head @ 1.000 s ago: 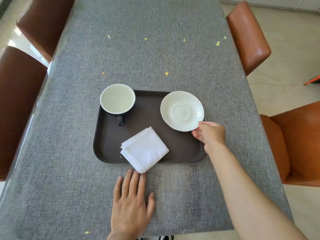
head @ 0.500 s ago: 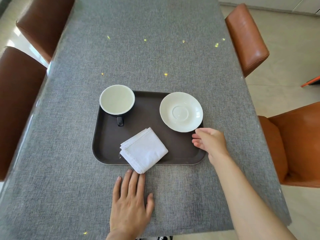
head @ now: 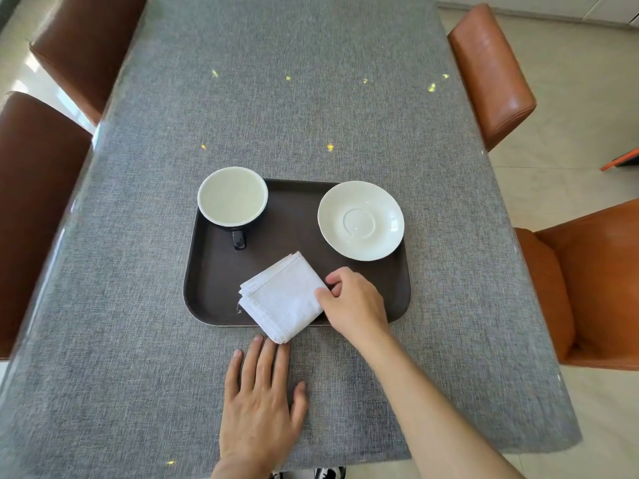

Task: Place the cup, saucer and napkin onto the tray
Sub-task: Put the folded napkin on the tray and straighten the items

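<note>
1. My right hand [head: 356, 302] was at the napkin [head: 283, 299], thumb and fingers curled in and closed on its right corner, a light pinch and not a full fist.
2. I could not tell whether that corner was lifted or still lying flat.
3. My left hand [head: 259, 406] lay palm down on the bench [head: 138, 375], fingers spread and straight, holding nothing. Its fingertips [head: 257, 338] were just beside the napkin's near corner; I could not tell if they touched it.
4. The napkin was folded, white, and sat turned like a diamond. Most of it lay on the tray [head: 211, 292]; its near corner hung over the tray's front rim onto the bench.
5. The cup [head: 232, 197] stood upright at the tray's far left corner, dark outside and pale inside, its handle pointing toward me. It overlapped the tray's far left rim in my view.
6. The saucer [head: 360, 221] lay at the tray's far right, white, with its right edge close to the rim. It was apart from the cup and from the napkin.
7. The tray was dark brown with rounded corners and sat on the bench's grey cloth.
8. Brown chairs [head: 491, 74] stood along both sides of the bench.
</note>
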